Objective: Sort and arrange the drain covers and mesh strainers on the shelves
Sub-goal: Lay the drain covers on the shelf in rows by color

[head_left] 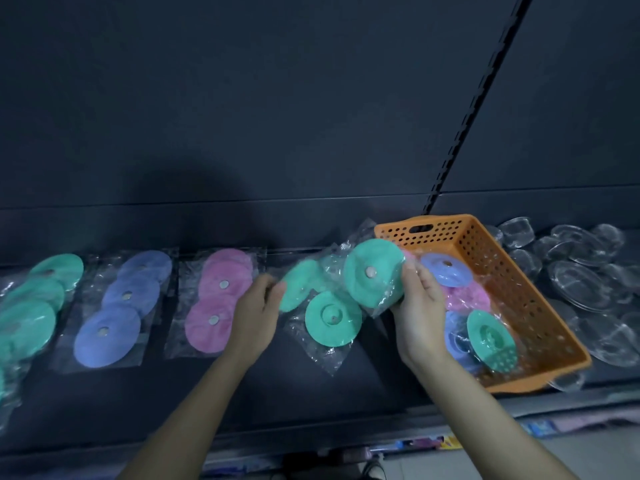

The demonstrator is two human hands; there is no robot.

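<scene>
One orange basket (502,271); on the shelf, three blue covers (105,336), three pink covers (207,323).

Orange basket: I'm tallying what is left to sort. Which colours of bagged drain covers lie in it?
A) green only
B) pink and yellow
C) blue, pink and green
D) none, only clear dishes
C: in the orange basket lie a blue cover, a pink cover just nearer than it, and a green cover at the near end.
</scene>
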